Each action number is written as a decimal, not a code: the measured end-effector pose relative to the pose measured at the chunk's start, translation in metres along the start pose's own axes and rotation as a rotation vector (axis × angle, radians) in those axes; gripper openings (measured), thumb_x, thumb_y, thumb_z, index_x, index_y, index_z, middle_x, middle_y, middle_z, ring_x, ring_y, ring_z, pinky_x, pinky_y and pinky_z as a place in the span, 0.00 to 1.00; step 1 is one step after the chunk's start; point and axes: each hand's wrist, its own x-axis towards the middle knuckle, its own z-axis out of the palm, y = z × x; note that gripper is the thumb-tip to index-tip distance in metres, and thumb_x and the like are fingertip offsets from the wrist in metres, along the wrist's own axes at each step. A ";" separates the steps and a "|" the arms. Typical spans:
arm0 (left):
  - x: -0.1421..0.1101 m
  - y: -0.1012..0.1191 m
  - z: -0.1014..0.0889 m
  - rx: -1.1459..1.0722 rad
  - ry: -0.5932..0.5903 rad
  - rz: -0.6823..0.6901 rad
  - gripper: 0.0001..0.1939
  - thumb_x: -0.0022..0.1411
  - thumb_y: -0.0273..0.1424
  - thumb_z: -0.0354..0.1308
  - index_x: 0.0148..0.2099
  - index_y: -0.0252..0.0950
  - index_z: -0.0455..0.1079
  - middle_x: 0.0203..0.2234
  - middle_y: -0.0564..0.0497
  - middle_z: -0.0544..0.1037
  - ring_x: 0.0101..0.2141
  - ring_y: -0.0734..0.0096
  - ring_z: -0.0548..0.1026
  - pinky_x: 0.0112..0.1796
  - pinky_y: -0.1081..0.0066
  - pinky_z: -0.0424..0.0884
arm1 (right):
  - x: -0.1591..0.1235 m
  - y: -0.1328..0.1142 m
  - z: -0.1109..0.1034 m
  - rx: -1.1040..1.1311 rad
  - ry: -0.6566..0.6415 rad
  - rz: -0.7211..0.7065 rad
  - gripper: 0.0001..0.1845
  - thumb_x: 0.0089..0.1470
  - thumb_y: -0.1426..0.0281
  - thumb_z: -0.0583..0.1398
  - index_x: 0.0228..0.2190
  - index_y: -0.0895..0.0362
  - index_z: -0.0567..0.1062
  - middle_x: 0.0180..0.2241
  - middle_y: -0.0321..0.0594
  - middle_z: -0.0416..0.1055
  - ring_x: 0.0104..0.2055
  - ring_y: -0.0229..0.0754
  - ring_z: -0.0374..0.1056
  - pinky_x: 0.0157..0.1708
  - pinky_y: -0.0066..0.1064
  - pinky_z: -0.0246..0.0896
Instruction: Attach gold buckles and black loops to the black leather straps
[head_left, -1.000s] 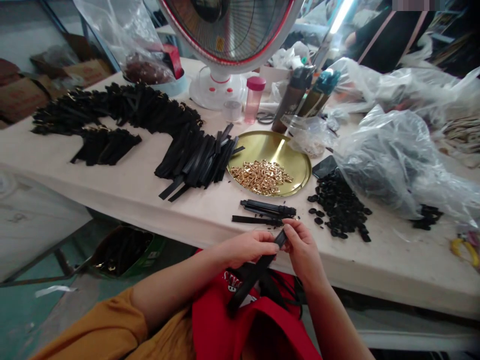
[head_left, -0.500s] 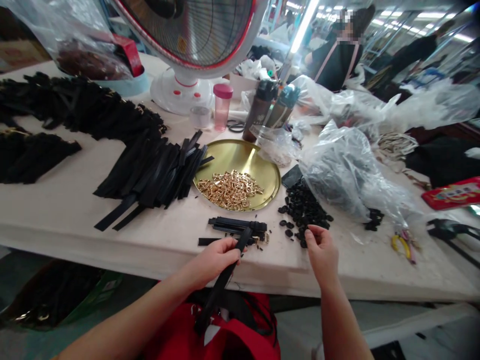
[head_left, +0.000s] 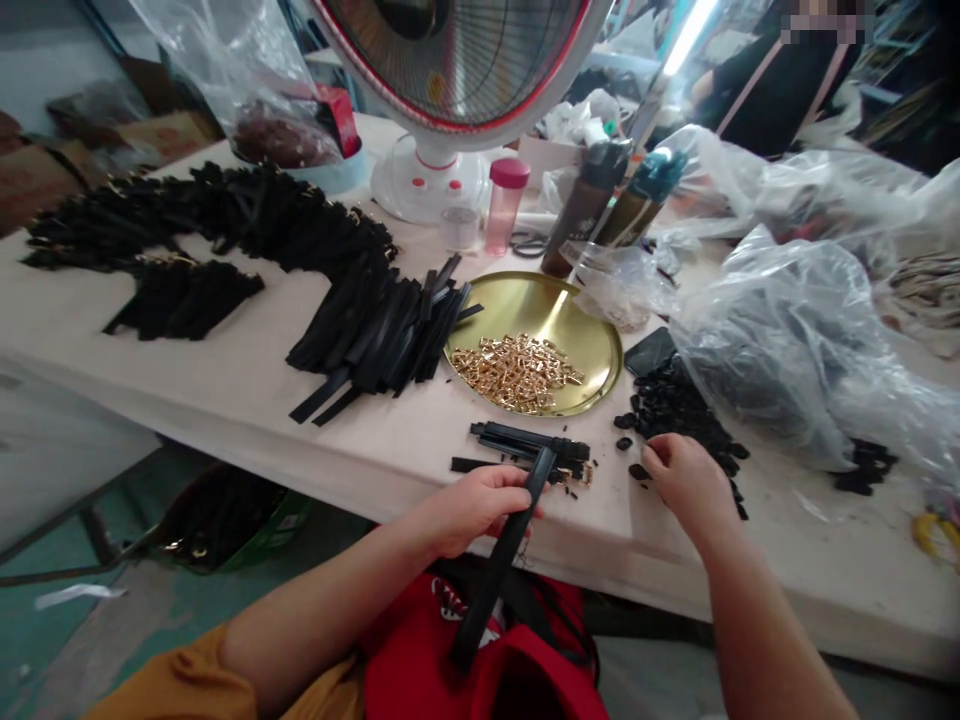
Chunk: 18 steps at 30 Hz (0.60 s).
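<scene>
My left hand (head_left: 476,505) is closed around a long black strap (head_left: 501,560) that hangs down over the red cloth (head_left: 450,660) on my lap. My right hand (head_left: 686,480) rests on the near edge of a pile of small black loops (head_left: 679,415), fingers curled into the pile; what they pinch is hidden. Between my hands lies a short stack of finished black straps (head_left: 525,445) with gold fittings. Behind it stands a round gold tray (head_left: 592,340) holding several small gold buckles (head_left: 517,370).
A big fan of black straps (head_left: 375,325) and more strap bundles (head_left: 187,220) cover the table's left. A white-and-red fan (head_left: 450,100), a pink bottle (head_left: 506,205), two dark bottles (head_left: 600,200) and clear plastic bags (head_left: 795,320) crowd the back and right. Another person stands at the far right.
My right hand let go of the strap's tip and reached right to the pile of black loops. The left hand kept hold of the strap. The view swung about.
</scene>
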 end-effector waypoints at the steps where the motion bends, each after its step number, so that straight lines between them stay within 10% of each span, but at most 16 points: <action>1: -0.002 -0.001 0.000 -0.003 -0.002 0.006 0.16 0.47 0.29 0.55 0.40 0.32 0.69 0.29 0.51 0.72 0.22 0.81 0.67 0.25 0.77 0.62 | -0.003 -0.002 -0.005 0.052 0.042 0.036 0.11 0.47 0.64 0.54 0.27 0.58 0.71 0.26 0.42 0.67 0.29 0.44 0.63 0.30 0.35 0.55; 6: -0.011 -0.004 -0.004 -0.041 -0.002 0.035 0.15 0.48 0.28 0.54 0.40 0.32 0.68 0.29 0.51 0.73 0.23 0.81 0.68 0.26 0.77 0.64 | -0.036 -0.034 -0.025 0.598 0.070 0.217 0.19 0.46 0.58 0.56 0.37 0.59 0.71 0.26 0.40 0.69 0.26 0.40 0.63 0.27 0.33 0.58; 14: -0.017 0.012 -0.026 -0.273 0.301 0.465 0.08 0.51 0.26 0.54 0.37 0.34 0.62 0.28 0.54 0.69 0.29 0.77 0.71 0.32 0.72 0.69 | -0.101 -0.104 -0.012 1.337 -0.399 0.276 0.14 0.48 0.59 0.59 0.34 0.55 0.71 0.29 0.37 0.67 0.24 0.35 0.61 0.26 0.30 0.60; 18: -0.029 0.010 -0.031 -0.305 0.233 0.609 0.08 0.52 0.25 0.55 0.37 0.34 0.62 0.30 0.53 0.71 0.34 0.74 0.71 0.39 0.68 0.68 | -0.115 -0.124 -0.010 1.509 -0.564 0.370 0.13 0.47 0.61 0.61 0.35 0.54 0.72 0.29 0.36 0.66 0.24 0.34 0.61 0.25 0.28 0.60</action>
